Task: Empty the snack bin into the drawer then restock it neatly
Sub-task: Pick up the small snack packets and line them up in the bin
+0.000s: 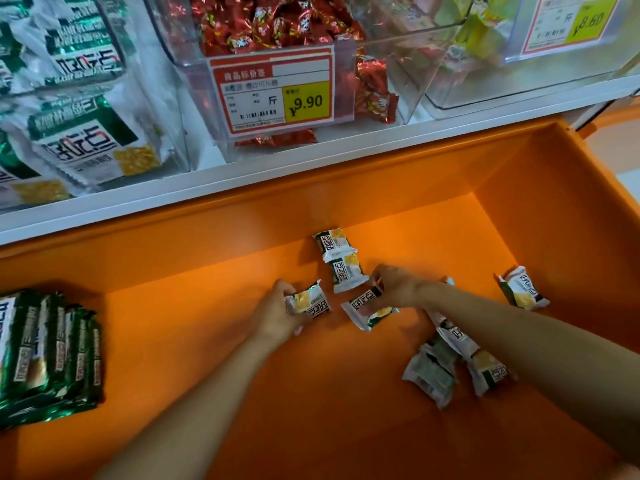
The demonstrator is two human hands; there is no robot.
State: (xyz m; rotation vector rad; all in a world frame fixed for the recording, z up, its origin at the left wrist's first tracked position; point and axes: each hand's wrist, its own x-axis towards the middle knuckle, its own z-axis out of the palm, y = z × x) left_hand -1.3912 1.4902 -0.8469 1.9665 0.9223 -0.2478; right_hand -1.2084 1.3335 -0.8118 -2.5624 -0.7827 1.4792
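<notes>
Down in the drawer (311,393), our left grip (278,311) holds a packet (309,301); our right grip (394,285) apparently pinches a second packet (367,310). Mid-restock, we next lift both out neatly.

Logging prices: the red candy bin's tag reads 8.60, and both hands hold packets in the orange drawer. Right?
No: in the head view that tag reads 9.90. The left hand holds a packet and the right hand another in the orange drawer.
</notes>
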